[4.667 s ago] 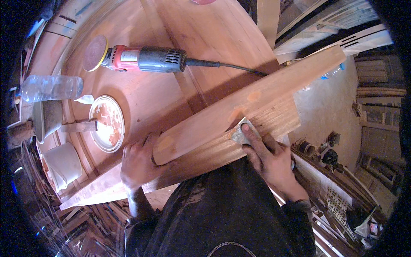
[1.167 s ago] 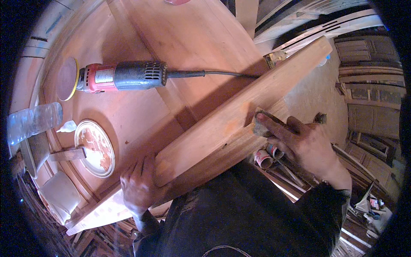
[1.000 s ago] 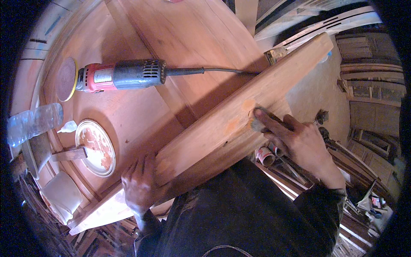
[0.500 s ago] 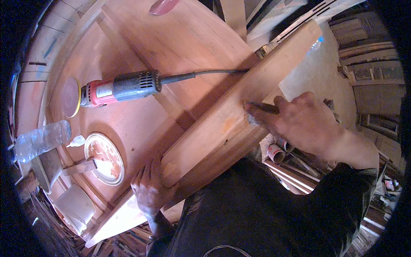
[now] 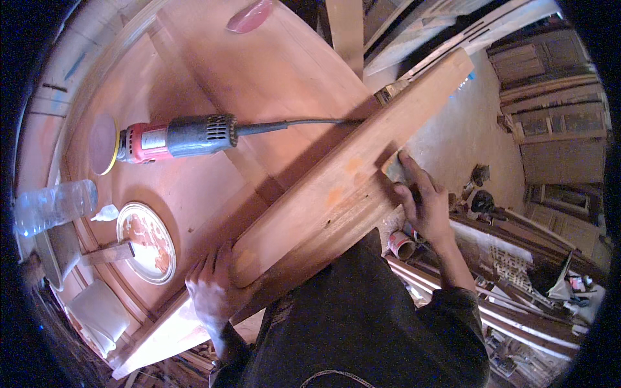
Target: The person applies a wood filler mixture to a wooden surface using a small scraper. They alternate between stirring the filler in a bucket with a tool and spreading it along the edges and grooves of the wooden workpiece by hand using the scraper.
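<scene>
A long wooden board (image 5: pixel 304 200) lies slantwise in front of me, with orange filler patches on its face. My left hand (image 5: pixel 212 281) is closed around its lower left part, fingers over the far edge. My right hand (image 5: pixel 424 200) pinches a small, worn sanding pad (image 5: pixel 392 167) against the board's upper right part. The pad's underside is hidden. Beyond the board, a red and dark power sander (image 5: pixel 178 137) with a round disc rests on a large wooden panel (image 5: pixel 259 84), its cord running behind the board.
At left are a clear plastic bottle (image 5: pixel 57 205), a small white nozzle bottle (image 5: pixel 105 213), a white lid (image 5: pixel 169 249) smeared with orange filler and a white container (image 5: pixel 98 313). A reddish sanding disc (image 5: pixel 250 16) lies at the far side. Cans (image 5: pixel 401 246) and timber stand below right.
My right hand has shifted its grip and pose on the board, and the pad now shows more clearly. My left hand keeps hold of the board. The whole view has shifted slightly.
</scene>
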The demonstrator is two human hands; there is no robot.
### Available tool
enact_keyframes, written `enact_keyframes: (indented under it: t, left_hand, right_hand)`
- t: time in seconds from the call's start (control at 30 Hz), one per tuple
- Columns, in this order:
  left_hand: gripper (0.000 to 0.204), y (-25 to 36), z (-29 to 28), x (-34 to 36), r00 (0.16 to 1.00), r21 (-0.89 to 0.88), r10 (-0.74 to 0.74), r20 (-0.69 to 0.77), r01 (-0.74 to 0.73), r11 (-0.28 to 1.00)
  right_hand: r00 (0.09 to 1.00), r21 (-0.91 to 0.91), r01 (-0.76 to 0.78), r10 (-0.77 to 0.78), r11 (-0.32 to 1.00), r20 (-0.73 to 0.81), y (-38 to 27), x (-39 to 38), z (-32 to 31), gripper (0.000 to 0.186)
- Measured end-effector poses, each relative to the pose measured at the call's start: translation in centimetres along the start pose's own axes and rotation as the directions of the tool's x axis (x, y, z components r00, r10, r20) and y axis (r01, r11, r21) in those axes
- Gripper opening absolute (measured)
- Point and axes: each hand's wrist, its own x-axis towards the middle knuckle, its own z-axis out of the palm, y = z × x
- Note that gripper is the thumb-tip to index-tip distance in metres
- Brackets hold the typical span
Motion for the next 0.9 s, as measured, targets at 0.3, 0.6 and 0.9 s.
enact_keyframes:
  t: [0.3,0.6,0.9]
  left_hand:
    - [0.078,0.1,-0.2,0.9,1.000,-0.099,-0.004,0.027,0.006,0.995]
    - [0.079,0.4,0.1,0.2,0.992,-0.069,-0.086,0.095,0.093,0.993]
    - [0.080,0.7,0.2,0.3,0.987,-0.139,-0.133,0.089,0.145,0.980]
  right_hand:
    - [0.999,-0.003,-0.002,0.001,1.000,-0.053,0.3,-0.3,2.7,0.059]
    - [0.996,-0.078,-0.073,0.069,0.994,-0.050,0.6,-1.9,2.8,0.057]
    - [0.876,-0.272,0.361,-0.224,0.892,0.427,-1.8,4.2,-5.3,0.054]
